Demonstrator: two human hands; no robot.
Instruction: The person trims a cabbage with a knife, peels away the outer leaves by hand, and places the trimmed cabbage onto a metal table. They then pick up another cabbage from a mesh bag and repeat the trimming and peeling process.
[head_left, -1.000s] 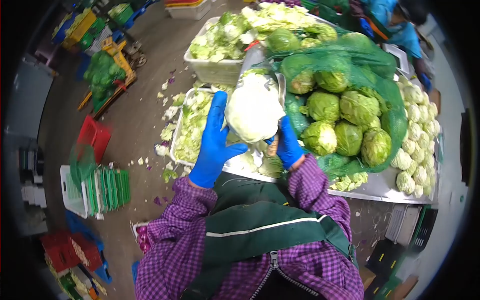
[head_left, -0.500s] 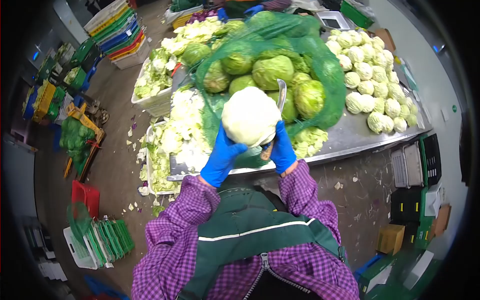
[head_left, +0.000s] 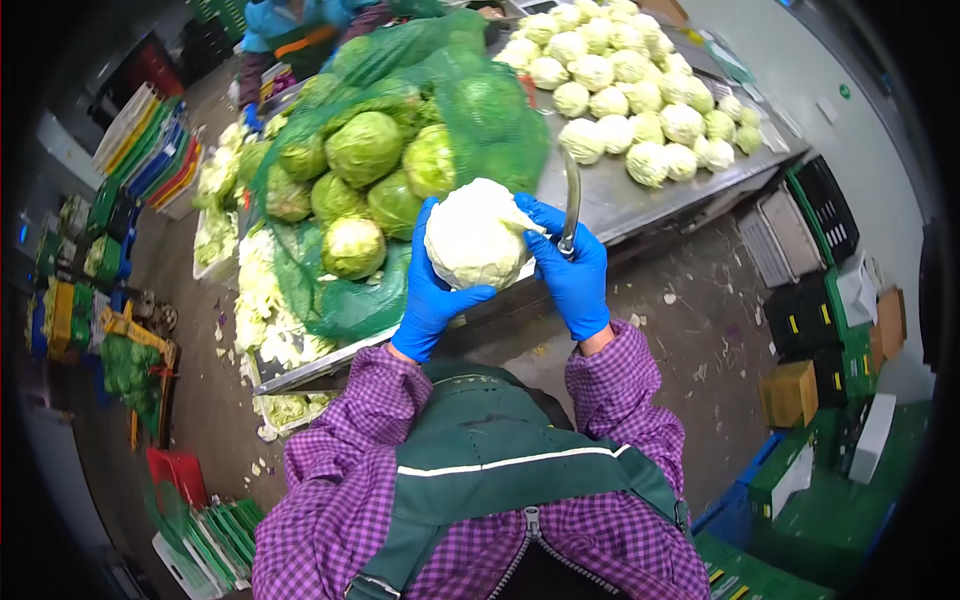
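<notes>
As it cups from the left, left hand [head_left: 432,290]: blue-gloved, fingers curled around the side of the cabbage head [head_left: 475,235], thumb beneath.
Right hand [head_left: 570,265]: blue-gloved, closed around a knife [head_left: 571,205] whose blade points up and away; its fingertips also touch the top right of the head.
Cabbage head: pale, almost white, held in the air between both hands, above the near edge of the steel table [head_left: 620,200].
Net bag [head_left: 480,110]: green mesh just behind the hands, lying on the table and bulging with green heads [head_left: 365,148] that still wear their dark outer leaves.
Pale heads [head_left: 640,90]: a pile of them far right on the table, well apart from the bag.
Leaf scraps [head_left: 260,290]: heaped left of the bag, spilling to the table edge and the floor.
Done, as I judge it: the held head looks stripped, and the pale pile suggests many are finished.
Left, as I judge it: the bag looks nearly full, so plenty of heads remain.
Hidden: the knife handle inside the fist; the stalk end of the held head; how deep the bag goes.
Cut off: a co-worker [head_left: 290,20] at the top edge, only blue sleeves showing.
</notes>
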